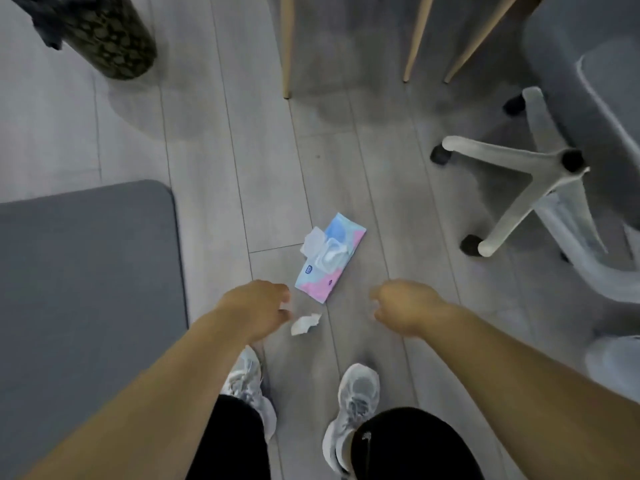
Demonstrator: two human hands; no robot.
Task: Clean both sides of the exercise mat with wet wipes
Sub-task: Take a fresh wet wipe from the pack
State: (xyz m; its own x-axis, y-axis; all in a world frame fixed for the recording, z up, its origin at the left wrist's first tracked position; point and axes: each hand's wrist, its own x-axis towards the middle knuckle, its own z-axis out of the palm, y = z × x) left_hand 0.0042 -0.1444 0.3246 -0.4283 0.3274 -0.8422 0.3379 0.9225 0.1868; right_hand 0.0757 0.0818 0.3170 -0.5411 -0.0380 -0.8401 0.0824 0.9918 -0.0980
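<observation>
I read this as the fetch-a-wipe step. My left hand (pixel 258 308) hangs loosely curled and empty, a crumpled used wipe (pixel 304 323) on the floor just beside its fingertips. My right hand (pixel 403 304) looks half-closed on nothing, though blur makes that uncertain. The wet wipes pack (pixel 330 261), lid open, lies just ahead between both hands; the exercise mat (pixel 86 271) lies left. Next: pull a fresh sheet.

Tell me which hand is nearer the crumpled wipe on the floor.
Left. The left hand hovers right beside the crumpled wipe, apparently not holding it. The right hand is farther off, on the wipe's other side.
</observation>
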